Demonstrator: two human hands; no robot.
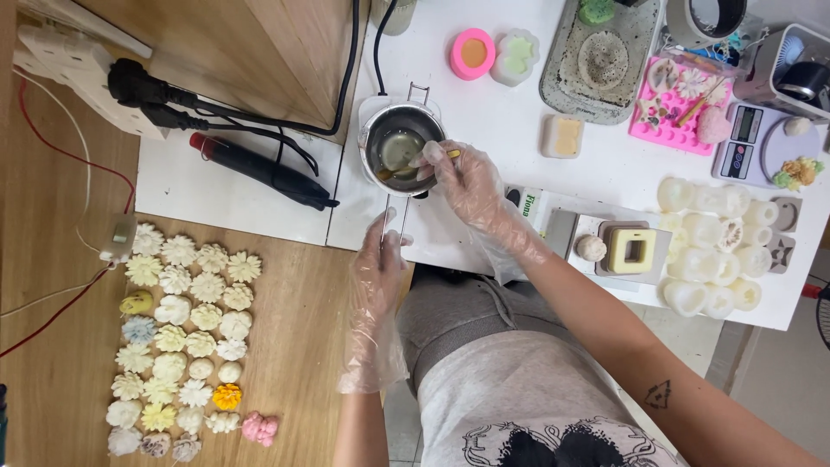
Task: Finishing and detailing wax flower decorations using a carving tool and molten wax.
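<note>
My gloved right hand [467, 177] pinches a small yellow-handled stirrer [406, 167] dipped into the metal melting pot [399, 138] on the white table [484, 104], while at six o'clock from the pot my gloved left hand [378, 259] closes on its wire handle [393, 220], with wax flowers [186, 333] at eight o'clock.

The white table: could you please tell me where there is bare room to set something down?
Bare white table lies between the metal pot, pink mould and pale block; more lies under the black tool. The right side around the white moulds is crowded.
</note>
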